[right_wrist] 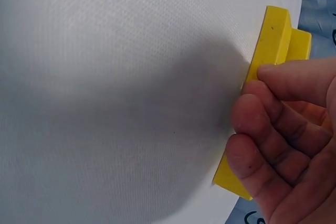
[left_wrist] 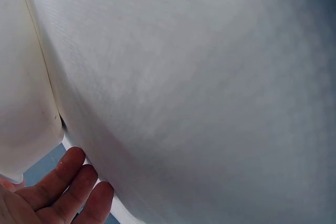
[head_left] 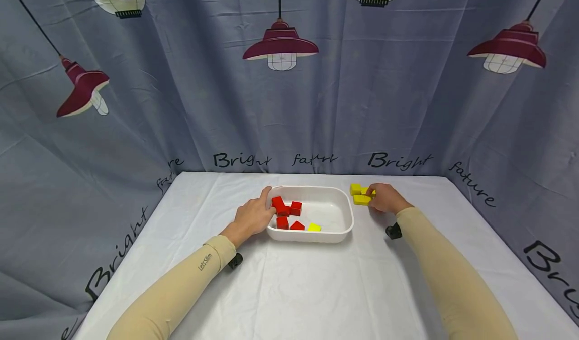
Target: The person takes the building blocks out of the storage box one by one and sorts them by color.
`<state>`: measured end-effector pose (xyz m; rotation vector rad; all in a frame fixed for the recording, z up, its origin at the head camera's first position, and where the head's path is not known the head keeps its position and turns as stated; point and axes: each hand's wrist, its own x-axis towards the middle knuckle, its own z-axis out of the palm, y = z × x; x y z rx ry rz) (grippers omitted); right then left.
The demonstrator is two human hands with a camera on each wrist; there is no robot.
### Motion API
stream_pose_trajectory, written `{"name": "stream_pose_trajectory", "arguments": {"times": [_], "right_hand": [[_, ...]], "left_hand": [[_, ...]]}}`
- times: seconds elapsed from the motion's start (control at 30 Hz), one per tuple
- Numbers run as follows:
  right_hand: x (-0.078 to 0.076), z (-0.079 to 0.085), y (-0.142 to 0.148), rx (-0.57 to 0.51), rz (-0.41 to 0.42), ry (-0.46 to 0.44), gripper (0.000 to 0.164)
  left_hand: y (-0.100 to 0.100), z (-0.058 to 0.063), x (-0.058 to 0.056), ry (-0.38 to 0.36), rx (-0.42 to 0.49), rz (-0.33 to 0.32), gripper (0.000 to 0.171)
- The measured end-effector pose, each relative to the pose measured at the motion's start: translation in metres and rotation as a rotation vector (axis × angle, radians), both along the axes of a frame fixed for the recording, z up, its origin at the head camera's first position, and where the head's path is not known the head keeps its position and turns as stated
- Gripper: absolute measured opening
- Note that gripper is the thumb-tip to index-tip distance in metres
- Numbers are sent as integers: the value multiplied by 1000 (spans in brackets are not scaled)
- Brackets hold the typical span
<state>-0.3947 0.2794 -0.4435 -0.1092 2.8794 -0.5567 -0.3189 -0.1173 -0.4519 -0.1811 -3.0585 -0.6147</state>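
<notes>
A white tray (head_left: pixel 327 236) holds several red blocks (head_left: pixel 295 209) and one yellow block (head_left: pixel 314 227). My left hand (head_left: pixel 254 214) grips its left end, thumb over the rim and index finger along the far corner. Beside the tray's outer wall, the left wrist view has the other fingers (left_wrist: pixel 73 184). Right of the tray, my right hand (head_left: pixel 384 198) holds a long yellow block (head_left: pixel 361 200) among other yellow blocks (head_left: pixel 355 189). In the right wrist view the curled fingers (right_wrist: pixel 252 116) cover the middle of the long block, and a second yellow block (right_wrist: pixel 300 44) shows behind it.
A white cloth covers the table (head_left: pixel 294 290). Its far edge meets a grey-blue curtain (head_left: pixel 289 119) printed with lamps and writing. Small black wrist devices (head_left: pixel 393 231) sit under both forearms, which wear beige sleeves.
</notes>
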Motion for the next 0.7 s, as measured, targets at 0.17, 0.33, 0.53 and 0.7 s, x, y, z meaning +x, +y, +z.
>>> {"name": "stream_pose_trajectory", "arguments": {"times": [0.17,0.33,0.53,0.7], "right_hand": [[-1,1,-1,9,-6,19,35],[-1,1,-4,16,-26,22,33],[-2,0,-4,26,-27,9,32],[-3,1,-4,35,-26,19,33]], "left_hand": [[0,1,-1,-3,1,0,66],[0,1,-1,0,1,-1,66],[0,0,1,-10,7,-1,66],[0,0,1,-1,7,1,66]]}}
